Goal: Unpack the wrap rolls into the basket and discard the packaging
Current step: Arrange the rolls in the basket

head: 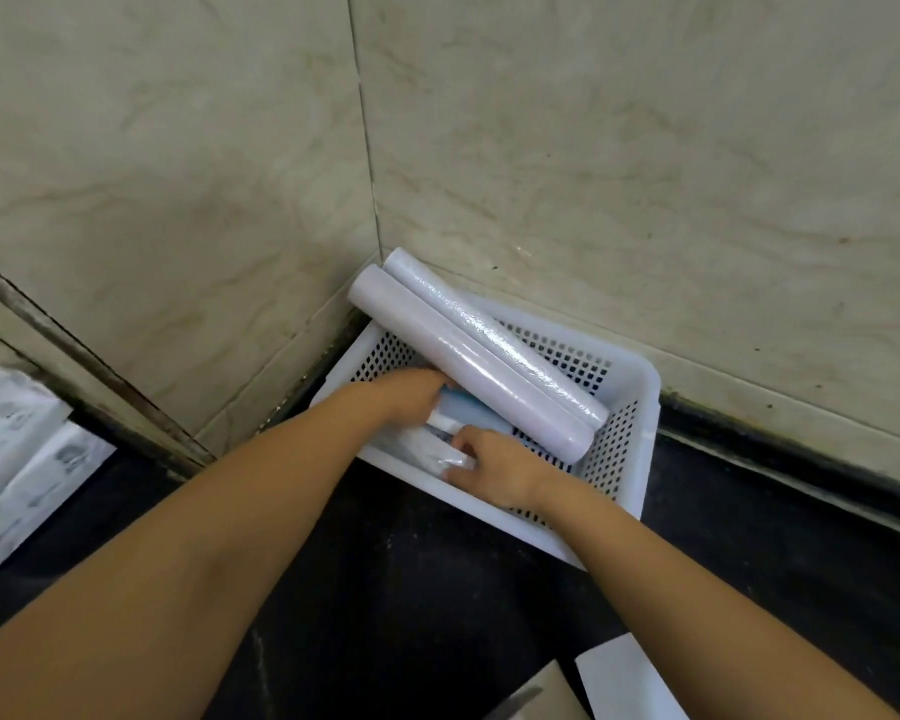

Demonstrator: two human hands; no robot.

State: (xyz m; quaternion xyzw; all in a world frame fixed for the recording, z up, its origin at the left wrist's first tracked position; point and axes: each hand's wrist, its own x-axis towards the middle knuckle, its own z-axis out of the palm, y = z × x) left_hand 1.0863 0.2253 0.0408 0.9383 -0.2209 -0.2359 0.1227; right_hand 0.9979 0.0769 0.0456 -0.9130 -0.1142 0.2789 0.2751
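A white perforated basket [640, 402] sits on the dark counter in the corner of two tiled walls. Two long white wrap rolls lie side by side across it, the nearer roll [468, 363] and the farther roll [494, 330], their far ends poking over the rim. Both hands are inside the basket's near-left part. My left hand [411, 394] rests on a smaller pale roll with a blue part [463, 413]. My right hand [494, 470] grips its near end, where clear film [427, 449] is bunched. The roll's middle is partly hidden by my fingers.
White printed packaging sheets [17, 459] lie on the counter at far left. White and tan pieces of paper or card [624, 678] sit at the bottom edge. The tiled walls [593, 148] close in behind and left of the basket. Dark counter [411, 589] stretches in front.
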